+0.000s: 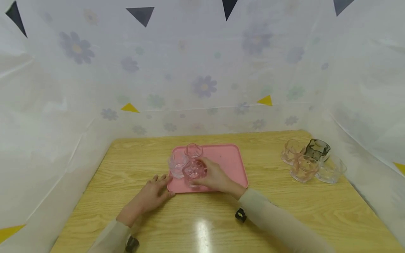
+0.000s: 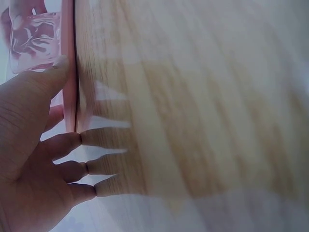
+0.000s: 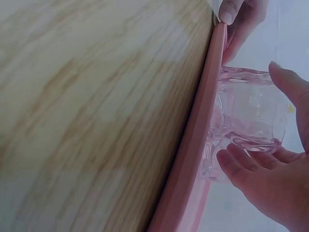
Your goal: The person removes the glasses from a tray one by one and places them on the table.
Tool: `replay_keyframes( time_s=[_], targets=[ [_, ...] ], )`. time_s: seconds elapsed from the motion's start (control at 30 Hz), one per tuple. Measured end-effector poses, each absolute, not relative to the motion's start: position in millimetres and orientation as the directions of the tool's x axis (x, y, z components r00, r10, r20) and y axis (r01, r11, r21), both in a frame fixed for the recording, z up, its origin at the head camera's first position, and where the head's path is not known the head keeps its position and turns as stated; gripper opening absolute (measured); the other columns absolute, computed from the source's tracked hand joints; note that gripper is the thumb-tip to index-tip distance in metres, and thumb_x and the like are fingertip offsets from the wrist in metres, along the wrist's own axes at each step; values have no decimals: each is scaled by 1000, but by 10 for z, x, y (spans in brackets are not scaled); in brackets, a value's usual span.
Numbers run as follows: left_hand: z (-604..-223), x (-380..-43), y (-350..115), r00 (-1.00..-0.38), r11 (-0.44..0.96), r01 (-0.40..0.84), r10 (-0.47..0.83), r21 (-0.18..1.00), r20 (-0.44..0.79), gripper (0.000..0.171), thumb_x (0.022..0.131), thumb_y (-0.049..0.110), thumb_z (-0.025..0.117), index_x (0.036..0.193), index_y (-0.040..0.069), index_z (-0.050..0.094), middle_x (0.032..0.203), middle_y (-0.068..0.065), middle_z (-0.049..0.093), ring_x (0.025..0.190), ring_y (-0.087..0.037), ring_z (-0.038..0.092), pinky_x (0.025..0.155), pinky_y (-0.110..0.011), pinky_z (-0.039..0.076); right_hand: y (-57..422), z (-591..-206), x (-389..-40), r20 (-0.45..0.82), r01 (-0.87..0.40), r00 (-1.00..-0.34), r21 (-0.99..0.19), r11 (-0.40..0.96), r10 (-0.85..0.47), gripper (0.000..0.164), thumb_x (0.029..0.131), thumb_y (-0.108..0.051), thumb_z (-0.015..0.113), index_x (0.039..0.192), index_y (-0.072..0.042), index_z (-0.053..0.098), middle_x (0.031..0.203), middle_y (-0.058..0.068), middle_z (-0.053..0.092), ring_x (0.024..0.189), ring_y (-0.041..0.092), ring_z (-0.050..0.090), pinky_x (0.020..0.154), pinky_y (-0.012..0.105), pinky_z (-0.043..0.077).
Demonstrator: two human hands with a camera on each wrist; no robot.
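Observation:
My right hand (image 1: pixel 215 175) grips a pink-tinted wavy-sided glass (image 1: pixel 193 170) low over the front left part of the pink tray (image 1: pixel 226 158), thumb on one side and fingers on the other. The right wrist view shows that glass (image 3: pixel 248 113) upright, close to the tray rim. Just behind it stands another pink glass (image 1: pixel 193 150), and a clear glass (image 1: pixel 177 163) is at its left. My left hand (image 1: pixel 152 195) rests at the tray's front left corner, fingers spread. Its thumb touches the tray rim (image 2: pixel 70 92), while several fingertips rest on the table.
At the right of the wood-patterned table (image 1: pixel 269 196), a dark grey glass (image 1: pixel 317 149), two pale pink glasses (image 1: pixel 303 169) and a clear glass (image 1: pixel 330 169) stand clustered. White flower-printed sheeting (image 1: pixel 205 70) encloses the table's back and sides.

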State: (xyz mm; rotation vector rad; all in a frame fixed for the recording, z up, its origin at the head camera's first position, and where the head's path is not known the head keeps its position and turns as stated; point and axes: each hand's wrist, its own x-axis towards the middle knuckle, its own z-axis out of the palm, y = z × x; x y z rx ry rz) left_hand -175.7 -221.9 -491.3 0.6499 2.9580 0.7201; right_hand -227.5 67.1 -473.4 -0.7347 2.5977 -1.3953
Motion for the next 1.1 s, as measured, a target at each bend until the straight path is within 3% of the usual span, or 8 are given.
replay_keyframes(
  time_s=[0.23, 0.5, 0.7, 1.1],
  targets=[
    [-4993, -1771, -2242, -897, 783, 435, 419, 445, 140, 68, 103, 51, 63, 155, 6, 53, 150, -37, 52, 136, -72, 40, 107, -87, 31, 625, -4764, -2293, 99, -339, -887, -803, 491, -452, 99, 80, -34, 94, 159, -8, 41, 151, 15, 59, 134, 31, 61, 114, 50, 52],
    [-4906, -1768, -2227, -919, 821, 363, 393, 442, 25, 68, 104, 46, 64, 157, 5, 49, 158, -32, 45, 146, -66, 34, 116, -82, 27, 597, -4792, -2312, 103, -341, -880, -815, 469, -463, 99, 80, -31, 93, 160, -9, 40, 147, 16, 63, 133, 32, 62, 113, 51, 52],
    [-4880, -1761, -2220, -923, 830, 349, 386, 436, 4, 68, 105, 46, 64, 158, 6, 48, 159, -31, 45, 148, -65, 33, 117, -81, 27, 601, -4794, -2311, 117, -349, -873, -828, 439, -474, 97, 80, -29, 93, 160, -9, 41, 145, 16, 64, 131, 32, 64, 112, 50, 53],
    [-4933, -1750, -2216, -909, 793, 405, 405, 455, 104, 67, 103, 46, 66, 154, 4, 54, 153, -36, 50, 141, -70, 38, 111, -86, 29, 738, -4781, -2312, 130, -364, -877, -810, 460, -463, 91, 80, -30, 93, 156, -10, 46, 138, 11, 68, 127, 27, 66, 110, 47, 55]
  ],
)
